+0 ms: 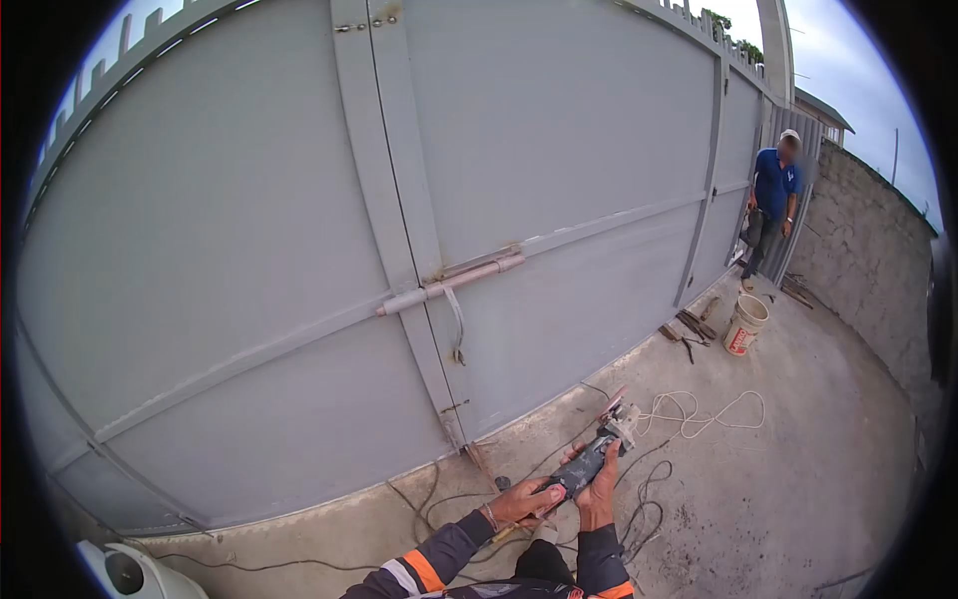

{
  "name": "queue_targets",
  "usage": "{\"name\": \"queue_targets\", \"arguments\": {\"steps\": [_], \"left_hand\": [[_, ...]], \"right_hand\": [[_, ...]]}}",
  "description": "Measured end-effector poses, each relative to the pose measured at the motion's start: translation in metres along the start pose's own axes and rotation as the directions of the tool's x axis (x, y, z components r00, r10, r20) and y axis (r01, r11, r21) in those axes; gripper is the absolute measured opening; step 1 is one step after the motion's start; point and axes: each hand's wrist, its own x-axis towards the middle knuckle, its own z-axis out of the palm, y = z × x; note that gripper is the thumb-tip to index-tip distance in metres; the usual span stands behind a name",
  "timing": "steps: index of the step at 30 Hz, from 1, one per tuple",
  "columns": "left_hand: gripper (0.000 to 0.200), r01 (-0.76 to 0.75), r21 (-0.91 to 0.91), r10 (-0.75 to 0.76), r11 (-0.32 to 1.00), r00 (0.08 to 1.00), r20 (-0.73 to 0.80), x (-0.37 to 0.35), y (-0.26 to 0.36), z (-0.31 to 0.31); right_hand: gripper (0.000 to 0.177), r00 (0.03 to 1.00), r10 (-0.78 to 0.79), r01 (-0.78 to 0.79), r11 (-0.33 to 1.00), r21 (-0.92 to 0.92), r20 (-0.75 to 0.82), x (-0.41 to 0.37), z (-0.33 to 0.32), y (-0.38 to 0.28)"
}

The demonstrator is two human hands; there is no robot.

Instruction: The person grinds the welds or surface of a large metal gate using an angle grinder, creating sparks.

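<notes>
An angle grinder (pixel 587 465) with a dark body is held in front of me, its disc end pointing up and away toward the gate. My left hand (pixel 519 502) is closed around the rear of its body. My right hand (pixel 599 491) wraps the body from the right, close to the metal head. Ahead stands a grey metal gate (pixel 559 130) with two leaves. A sliding bolt (pixel 454 286) in a pinkish-grey colour crosses the seam between them, with a handle hanging down. The grinder is apart from the gate.
Dark cables (pixel 647 504) and a pale cord (pixel 733 424) lie looped on the concrete floor (pixel 798 449). A white bucket (pixel 746 324) stands near tools and scraps (pixel 691 327). A person (pixel 774 195) in a blue shirt is by the far gate end. A rough wall (pixel 858 250) runs along the right.
</notes>
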Motion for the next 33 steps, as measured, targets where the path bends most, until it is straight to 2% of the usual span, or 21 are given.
{"name": "queue_targets", "arguments": {"steps": [1, 3, 4, 7, 10, 12, 13, 16, 18, 19, 20, 21, 23, 25, 27, 29, 31, 33], "left_hand": [[0.049, 0.032, 0.016, -0.031, 0.999, 0.999, -0.010, 0.003, 0.005, -0.007], [0.055, 0.071, -0.005, -0.071, 0.997, 0.997, -0.029, 0.014, 0.019, -0.013], [0.059, 0.032, -0.044, -0.033, 0.999, 0.999, -0.027, 0.047, 0.016, -0.010], [0.068, -0.034, 0.210, 0.064, 0.977, 0.988, -0.137, 0.065, 0.018, -0.040], [0.077, -0.106, 0.437, 0.184, 0.893, 0.973, -0.139, 0.079, -0.008, -0.069], [0.081, -0.062, 0.542, 0.174, 0.838, 0.972, -0.157, 0.086, -0.002, -0.072], [0.083, -0.047, 0.602, 0.178, 0.797, 0.971, -0.160, 0.090, -0.002, -0.075], [0.093, 0.091, 0.695, 0.164, 0.713, 0.942, -0.293, 0.106, -0.018, -0.077], [0.096, 0.204, 0.640, 0.110, 0.741, 0.903, -0.415, 0.110, -0.015, -0.073], [0.099, 0.242, 0.599, 0.059, 0.763, 0.897, -0.437, 0.109, 0.007, -0.074], [0.101, 0.166, 0.637, 0.194, 0.753, 0.868, -0.457, 0.114, -0.003, -0.082], [0.101, 0.174, 0.648, 0.216, 0.742, 0.852, -0.477, 0.118, 0.007, -0.089], [0.101, 0.097, 0.665, 0.290, 0.741, 0.846, -0.447, 0.121, 0.029, -0.110], [0.101, 0.111, 0.717, 0.278, 0.688, 0.872, -0.402, 0.119, 0.075, -0.125], [0.105, 0.029, 0.776, 0.343, 0.630, 0.886, -0.311, 0.116, 0.119, -0.142], [0.107, -0.117, 0.854, 0.497, 0.506, 0.849, -0.178, 0.116, 0.157, -0.157], [0.109, -0.234, 0.893, 0.578, 0.383, 0.816, -0.034, 0.107, 0.211, -0.168], [0.112, -0.273, 0.949, 0.686, 0.155, 0.721, 0.096, 0.107, 0.261, -0.181]], "right_hand": [[0.072, 0.992, 0.067, -0.066, 0.998, -0.012, 0.107, 0.019, -0.015, 0.003], [0.074, 0.998, 0.047, -0.045, 0.997, -0.061, 0.038, 0.039, -0.009, 0.004], [0.070, 0.999, -0.021, 0.026, 0.991, -0.129, 0.041, 0.061, -0.013, -0.024], [0.065, 0.985, -0.118, 0.096, 0.981, -0.167, -0.127, 0.089, 0.000, -0.028], [0.055, 0.962, -0.111, 0.082, 0.989, -0.127, -0.249, 0.109, 0.001, -0.024], [0.053, 0.953, -0.119, 0.053, 0.971, -0.234, -0.279, 0.121, -0.007, -0.019], [0.052, 0.954, -0.128, 0.047, 0.958, -0.284, -0.273, 0.128, -0.009, -0.013], [0.047, 0.950, -0.160, 0.011, 0.874, -0.485, -0.268, 0.141, -0.004, 0.007], [0.046, 0.958, -0.165, -0.010, 0.795, -0.607, -0.233, 0.148, 0.000, 0.023], [0.044, 0.969, -0.157, 0.000, 0.774, -0.633, -0.192, 0.150, 0.011, 0.031], [0.042, 0.968, -0.197, 0.044, 0.740, -0.671, -0.154, 0.154, 0.023, 0.039], [0.040, 0.968, -0.231, 0.107, 0.735, -0.670, -0.098, 0.162, 0.025, 0.050], [0.043, 0.963, -0.266, 0.152, 0.647, -0.747, -0.035, 0.174, 0.056, 0.057], [0.051, 0.945, -0.321, 0.254, 0.592, -0.765, 0.065, 0.186, 0.099, 0.058], [0.053, 0.910, -0.383, 0.363, 0.543, -0.757, 0.161, 0.196, 0.142, 0.057], [0.064, 0.824, -0.486, 0.497, 0.374, -0.783, 0.290, 0.204, 0.185, 0.050], [0.066, 0.772, -0.525, 0.593, 0.390, -0.704, 0.358, 0.198, 0.254, 0.044], [0.066, 0.692, -0.565, 0.672, 0.278, -0.687, 0.449, 0.200, 0.309, 0.033]]}}
